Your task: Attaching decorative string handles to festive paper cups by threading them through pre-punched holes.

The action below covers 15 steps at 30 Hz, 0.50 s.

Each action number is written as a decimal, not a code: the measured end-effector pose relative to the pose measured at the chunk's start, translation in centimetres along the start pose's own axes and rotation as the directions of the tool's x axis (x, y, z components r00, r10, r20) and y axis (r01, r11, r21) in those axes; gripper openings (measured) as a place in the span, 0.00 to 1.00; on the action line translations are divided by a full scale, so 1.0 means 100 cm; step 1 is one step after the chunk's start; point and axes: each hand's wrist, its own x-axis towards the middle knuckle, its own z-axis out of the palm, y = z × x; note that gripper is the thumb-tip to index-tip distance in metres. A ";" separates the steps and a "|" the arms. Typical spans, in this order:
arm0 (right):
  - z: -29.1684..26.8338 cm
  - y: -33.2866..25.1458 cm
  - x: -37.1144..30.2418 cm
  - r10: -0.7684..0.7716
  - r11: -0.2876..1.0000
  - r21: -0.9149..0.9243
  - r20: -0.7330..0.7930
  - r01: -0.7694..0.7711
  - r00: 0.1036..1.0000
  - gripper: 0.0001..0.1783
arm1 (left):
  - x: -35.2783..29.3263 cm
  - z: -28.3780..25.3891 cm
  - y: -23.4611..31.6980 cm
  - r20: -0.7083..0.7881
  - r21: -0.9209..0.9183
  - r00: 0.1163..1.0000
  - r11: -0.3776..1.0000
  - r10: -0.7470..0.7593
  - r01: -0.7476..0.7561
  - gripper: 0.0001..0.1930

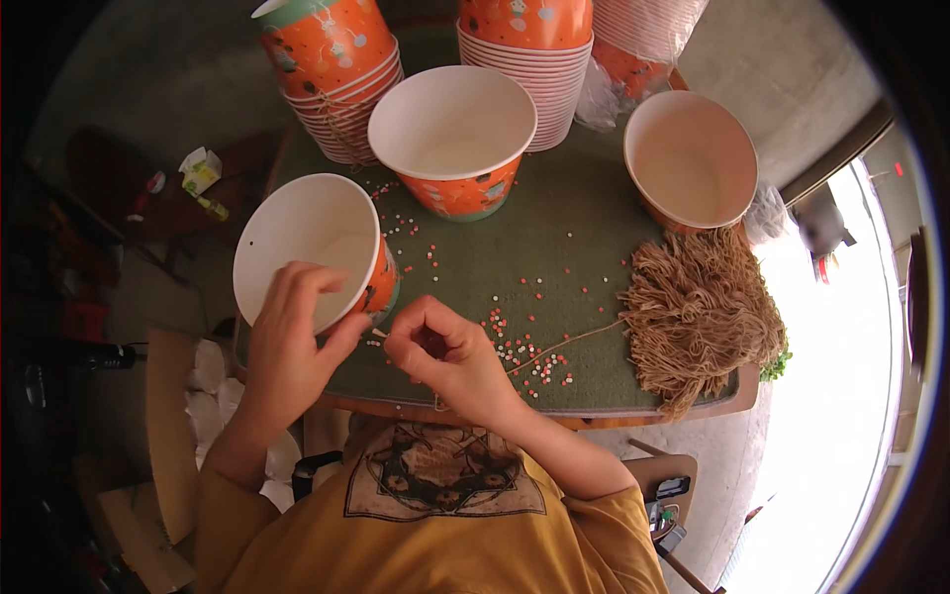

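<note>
Tilted toward me at the left is an orange paper bucket (pixel 384 274) with a white inside. My left hand (pixel 295 332) is at its near rim, fingers curled over the opening and thumb by the outer wall, apparently gripping it. A small dark hole shows in the bucket's far wall. Just right of it, my right hand (pixel 440 351) is closed in a pinch, with a short pale bit by its fingertips. A tan string (pixel 569 342) runs from the bundle of strings (pixel 698 317) at right and passes under my right wrist, apparently up to those fingers.
Two more open paper buckets (pixel 450 178) (pixel 683 163) stand farther back. Behind are nested bucket stacks (pixel 341 99) (pixel 524 74), one partly wrapped in plastic (pixel 648 30). Small red and white beads (pixel 534 361) lie scattered on the green tabletop (pixel 584 228). A cardboard box (pixel 173 426) is at lower left.
</note>
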 end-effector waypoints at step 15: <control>0.019 -0.026 0.041 -0.422 0.838 -0.391 -0.026 0.379 0.906 0.06 | 0.019 -0.054 -0.043 0.345 -0.582 0.879 0.661 -0.328 0.475 0.11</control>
